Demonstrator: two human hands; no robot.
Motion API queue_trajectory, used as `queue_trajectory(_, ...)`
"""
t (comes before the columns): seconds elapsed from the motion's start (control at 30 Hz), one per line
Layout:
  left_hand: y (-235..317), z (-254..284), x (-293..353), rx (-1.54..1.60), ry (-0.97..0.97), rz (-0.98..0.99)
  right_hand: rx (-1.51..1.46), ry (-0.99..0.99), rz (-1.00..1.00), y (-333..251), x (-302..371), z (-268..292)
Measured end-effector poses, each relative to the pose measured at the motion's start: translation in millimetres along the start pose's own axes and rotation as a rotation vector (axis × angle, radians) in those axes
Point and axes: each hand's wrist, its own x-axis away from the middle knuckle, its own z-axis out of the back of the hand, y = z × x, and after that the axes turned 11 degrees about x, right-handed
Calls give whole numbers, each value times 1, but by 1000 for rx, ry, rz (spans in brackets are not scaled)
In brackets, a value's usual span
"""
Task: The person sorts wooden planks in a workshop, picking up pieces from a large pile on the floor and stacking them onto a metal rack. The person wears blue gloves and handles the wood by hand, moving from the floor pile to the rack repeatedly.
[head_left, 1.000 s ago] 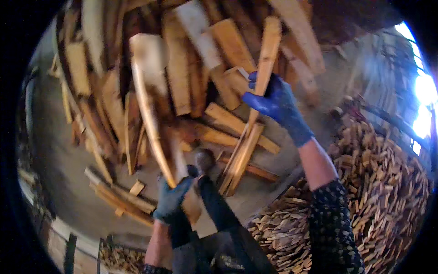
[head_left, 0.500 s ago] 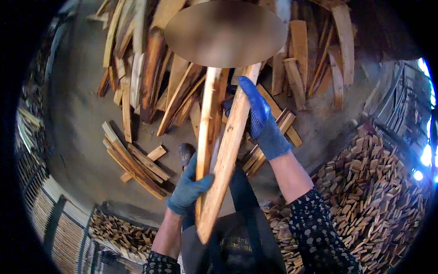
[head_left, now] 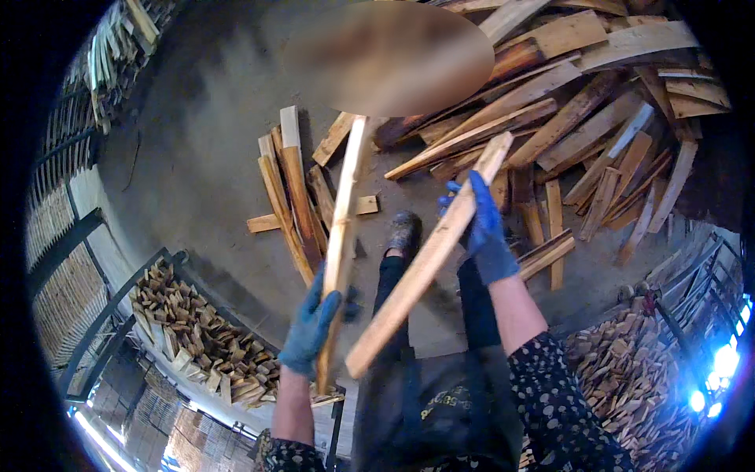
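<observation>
My left hand (head_left: 307,329), in a blue work glove, is closed around the lower part of a long, narrow wooden plank (head_left: 343,220). That plank stands nearly upright in the view, its top end lost in a blurred patch. A second, broader wooden board (head_left: 421,271) slants up to the right, gripped near its upper end by my right hand (head_left: 487,228), also gloved in blue. The right thumb lies along the board's face; the other fingers are partly behind it. Between the two pieces there is a gap, and the board's lower end hangs free before my dark apron (head_left: 440,401).
A small stack of planks (head_left: 292,197) rests across a crosswise batten (head_left: 263,223) on the floor at left. A large heap of loose boards (head_left: 566,110) spreads over the far right. Piles of short wood pieces lie at lower left (head_left: 204,338) and lower right (head_left: 629,385).
My view has turned left, shifting the heap rightward. The two wooden pieces, close together at their lower ends before, are now apart; the right hand has carried its board to the right.
</observation>
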Motion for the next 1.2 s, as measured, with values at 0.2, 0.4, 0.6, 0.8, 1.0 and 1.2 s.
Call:
queue_trajectory(0.2, -9, 96, -17, -660, 277, -430, 270, -213, -68, 120, -2, -111)
queue_trajectory(0.4, -26, 42, -27, -715, 256, -523, 175, -450, 0, 102, 44, -133)
queue_trajectory(0.6, -44, -60, -49, -534, -183, -650, -193, -193, 43, 57, 41, -26)
queue_trajectory(0.8, -9, -115, -87, -462, -243, -664, 1338, 646, 912, 10, 99, 240)
queue_trajectory(1.0, 54, -138, -171, -494, -254, -805, 326, 828, 288, 7, 113, 372)
queue_trajectory(1.2, 129, -227, -232, -210, -247, -742, 629, 922, 259, 17, 48, 369)
